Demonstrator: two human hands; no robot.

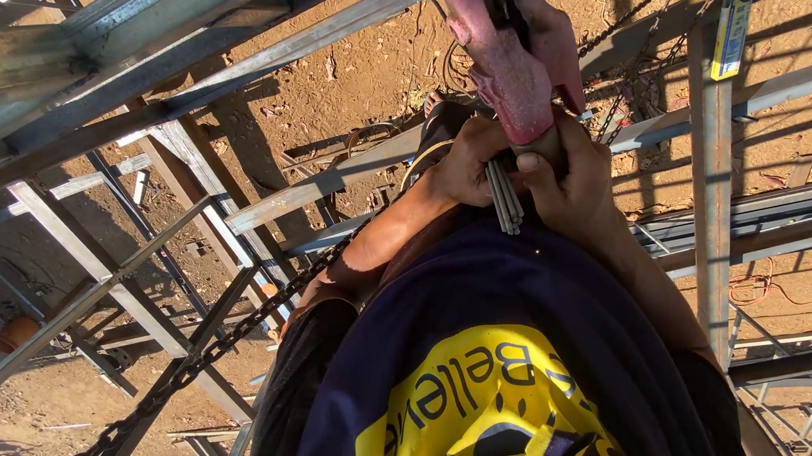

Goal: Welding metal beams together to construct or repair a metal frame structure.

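Left hand (465, 166) gripped bundle of thin welding rods (504, 197). Right hand (568, 186) closed on pink electrode holder (510, 66), touching left hand. Chain (189, 366) hung below-left.

Illumination: strong, warm, low-angle sunlight, entering from the right; the dirt ground (361, 82) renders orange and bright; the steel frame members (321, 182) cast long, hard-edged shadows across it. The lower-left area lies in deep shade; detail there is reduced. Focus is sharp throughout; wide-angle distortion bends straight beams near the frame edges; the pink electrode holder (510, 66) shows slight overexposure.
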